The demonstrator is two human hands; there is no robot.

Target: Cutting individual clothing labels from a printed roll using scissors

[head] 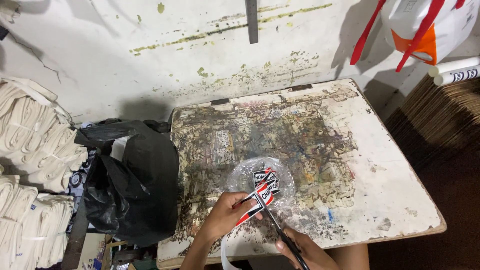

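Left hand [227, 215] pinches the light, limp printed label strip [255, 202]; right hand [300, 250], at 5 o'clock, fingers closed on scissors [282, 232].

- Tabletop [390, 200] sits centre-right, back edge against the wall [150, 40].
- Plastic sheet [245, 175] lies on the tabletop near its front edge, left of centre.
- Cut labels [266, 179] lie on the plastic sheet.
- Left hand [227, 215] at front edge holds a label strip [255, 202] over the sheet; strip tail hangs below the edge.
- Right hand [305, 252] just right of it, holding scissors [280, 230] whose blades meet the strip.
- Bin bag [132, 190] left of the tabletop, touching its side.
- Stacked folded cloth [30, 150] further left.
- Hanging bag [425, 25] and rolls [455, 70] at top right, cardboard stack [440, 115] below them.
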